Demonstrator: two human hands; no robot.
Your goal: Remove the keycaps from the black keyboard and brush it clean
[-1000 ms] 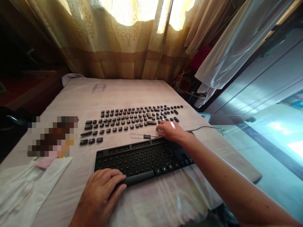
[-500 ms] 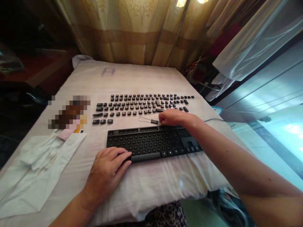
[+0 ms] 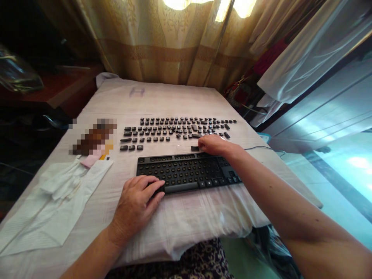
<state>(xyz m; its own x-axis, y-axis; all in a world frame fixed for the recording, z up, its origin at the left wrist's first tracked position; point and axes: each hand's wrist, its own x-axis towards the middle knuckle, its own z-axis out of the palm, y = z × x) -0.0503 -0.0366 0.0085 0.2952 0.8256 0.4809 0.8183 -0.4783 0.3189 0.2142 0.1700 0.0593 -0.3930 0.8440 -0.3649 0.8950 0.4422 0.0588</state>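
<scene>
A black keyboard frame (image 3: 186,173) with its keycaps off lies on the cloth-covered table (image 3: 174,97). Rows of loose black keycaps (image 3: 177,128) are laid out behind it. My left hand (image 3: 136,203) rests on the cloth with fingers curled against the keyboard's front left corner. My right hand (image 3: 216,145) reaches behind the keyboard, fingers closed at the black handle of a thin wire keycap puller (image 3: 192,148) that lies on the cloth.
White cloths or paper towels (image 3: 58,201) lie at the left, beside a blurred object (image 3: 93,137). A thin cable (image 3: 261,148) runs off to the right. Curtains (image 3: 174,42) hang behind the table. The table's right edge drops to a tiled floor.
My right hand has drawn back from the keycap rows to the puller's handle. The view has shifted down and left; my left hand stays at the keyboard's corner.
</scene>
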